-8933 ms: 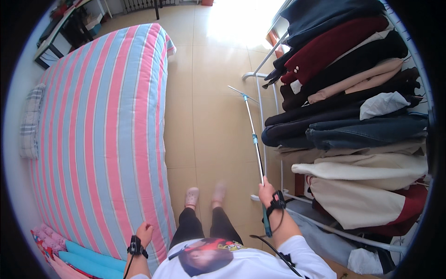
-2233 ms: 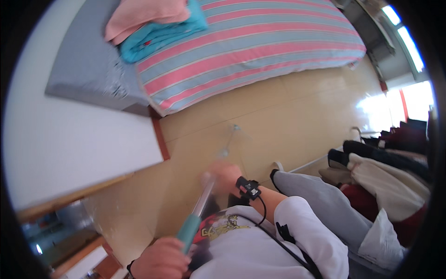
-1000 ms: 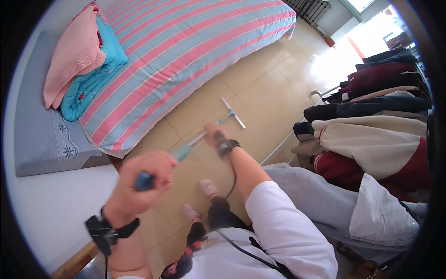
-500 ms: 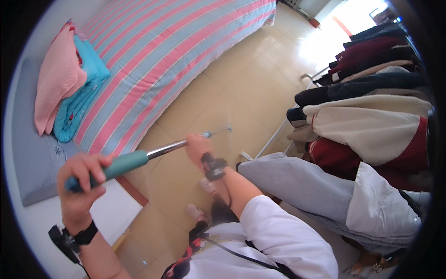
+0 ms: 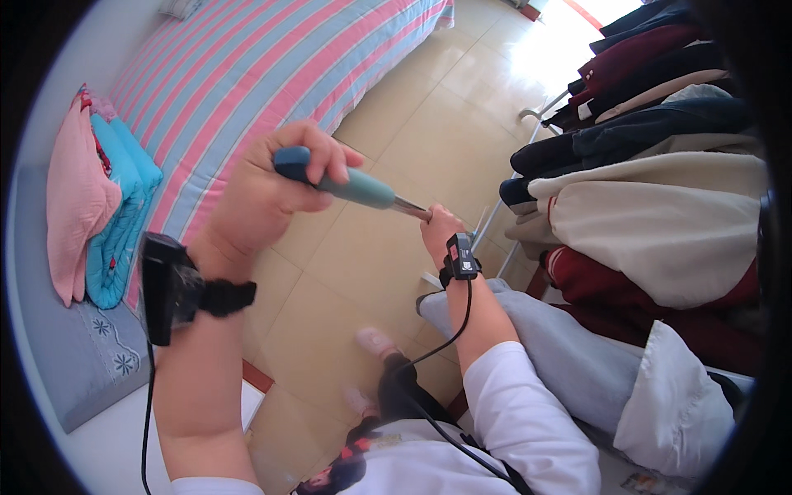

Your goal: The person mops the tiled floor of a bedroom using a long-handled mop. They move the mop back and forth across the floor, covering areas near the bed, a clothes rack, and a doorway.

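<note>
My left hand (image 5: 276, 186), raised at the middle left, is wrapped round the blue-capped end of the teal grip of a telescopic clothes pole (image 5: 370, 190). The pole's shiny metal shaft runs right and slightly down from the grip. Further along, my right hand (image 5: 444, 229) is closed round that shaft, close to the clothes rack. Most of the far end is hidden behind the right hand and wrist. Both wrists carry black strapped devices with cables.
A bed (image 5: 272, 62) with a striped pink and blue sheet lies at the upper left. Folded quilts (image 5: 124, 190) sit by a grey embroidered cushion (image 5: 91, 363). Several garments (image 5: 652, 223) hang on a white rack at the right, over a tiled floor (image 5: 330, 305).
Both hands have moved right with the pole, the left also rising. The pole has swung so its far end points toward the rack and slightly down. The view has shifted a little.
</note>
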Demonstrator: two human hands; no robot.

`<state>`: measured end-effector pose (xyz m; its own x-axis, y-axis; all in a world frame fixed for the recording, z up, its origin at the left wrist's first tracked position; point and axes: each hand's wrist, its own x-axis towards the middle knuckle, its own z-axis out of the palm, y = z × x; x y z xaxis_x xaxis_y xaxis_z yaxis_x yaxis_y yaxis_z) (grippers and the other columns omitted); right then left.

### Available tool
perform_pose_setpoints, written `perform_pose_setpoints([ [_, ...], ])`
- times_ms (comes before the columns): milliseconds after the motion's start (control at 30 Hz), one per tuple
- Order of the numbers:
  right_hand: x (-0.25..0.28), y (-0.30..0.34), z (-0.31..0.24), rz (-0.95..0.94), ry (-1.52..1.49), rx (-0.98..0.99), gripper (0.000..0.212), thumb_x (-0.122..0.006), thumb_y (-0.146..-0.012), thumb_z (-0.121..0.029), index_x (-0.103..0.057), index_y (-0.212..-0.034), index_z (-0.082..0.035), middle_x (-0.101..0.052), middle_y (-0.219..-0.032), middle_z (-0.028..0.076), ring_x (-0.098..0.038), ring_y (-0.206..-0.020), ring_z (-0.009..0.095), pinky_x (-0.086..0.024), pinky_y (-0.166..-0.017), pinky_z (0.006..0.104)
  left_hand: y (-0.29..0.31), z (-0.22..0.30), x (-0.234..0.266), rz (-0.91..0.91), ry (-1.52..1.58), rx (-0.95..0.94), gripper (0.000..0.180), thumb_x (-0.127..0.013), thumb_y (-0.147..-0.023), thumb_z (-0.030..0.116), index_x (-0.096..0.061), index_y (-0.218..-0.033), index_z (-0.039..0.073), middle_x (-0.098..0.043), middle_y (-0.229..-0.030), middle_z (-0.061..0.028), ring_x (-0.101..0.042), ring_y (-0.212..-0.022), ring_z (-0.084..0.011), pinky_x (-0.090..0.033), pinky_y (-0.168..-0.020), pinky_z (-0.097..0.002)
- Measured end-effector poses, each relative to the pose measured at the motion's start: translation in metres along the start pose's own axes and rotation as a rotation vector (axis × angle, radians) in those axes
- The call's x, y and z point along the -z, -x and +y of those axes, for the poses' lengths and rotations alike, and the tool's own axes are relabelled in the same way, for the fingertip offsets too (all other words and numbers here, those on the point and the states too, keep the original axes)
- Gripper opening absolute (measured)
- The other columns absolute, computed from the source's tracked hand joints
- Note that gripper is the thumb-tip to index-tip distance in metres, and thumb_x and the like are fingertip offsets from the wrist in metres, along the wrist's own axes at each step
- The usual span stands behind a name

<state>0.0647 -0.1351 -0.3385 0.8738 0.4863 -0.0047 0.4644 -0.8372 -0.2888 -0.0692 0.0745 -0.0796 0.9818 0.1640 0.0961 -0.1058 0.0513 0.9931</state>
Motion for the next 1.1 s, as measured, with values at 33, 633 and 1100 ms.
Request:
perform_pose_setpoints([
  [33, -0.002, -0.002, 0.0, -0.007, -0.01, -0.009, 0.009, -0.056, -0.079, -0.016, -0.06, -0.079, -0.008, -0.065, -0.079, 0.013, -0.066, -0.071, 0.032, -0.054, -0.06, 0.0401, -0.001, -0.003, 0.001, 0.041, 0.011, -0.004, 0.032, -0.055, -0.057, -0.017, -0.043, -0.071, 0.01, -0.054, -0.079, -0.0027, -0.056, -0.101, -0.0248, -0.042, -0.093, -0.0392],
  [633, -0.045, 0.06, -0.262, -0.576, -0.241, 0.422, 0.013, -0.051, -0.082, -0.009, -0.061, -0.087, -0.004, -0.064, -0.089, 0.018, -0.064, -0.087, 0.033, -0.052, -0.068, 0.0415, 0.245, 0.073, 0.066, 0.872, -0.231, 0.057, 0.037, -0.055, -0.049, -0.013, -0.037, -0.069, 0.012, -0.042, -0.078, -0.0025, -0.044, -0.089, -0.0207, -0.033, -0.088, -0.032],
  [1100, -0.049, 0.438, -0.26, -0.951, 0.024, 1.2, 0.015, -0.055, -0.078, -0.009, -0.062, -0.089, -0.002, -0.061, -0.089, 0.016, -0.062, -0.085, 0.036, -0.054, -0.069, 0.043, 0.57, 0.118, -0.217, 1.617, -0.358, 0.268, 0.038, -0.062, -0.057, -0.017, -0.039, -0.068, 0.01, -0.049, -0.074, -0.0065, -0.052, -0.083, -0.0235, -0.041, -0.082, -0.0414],
])
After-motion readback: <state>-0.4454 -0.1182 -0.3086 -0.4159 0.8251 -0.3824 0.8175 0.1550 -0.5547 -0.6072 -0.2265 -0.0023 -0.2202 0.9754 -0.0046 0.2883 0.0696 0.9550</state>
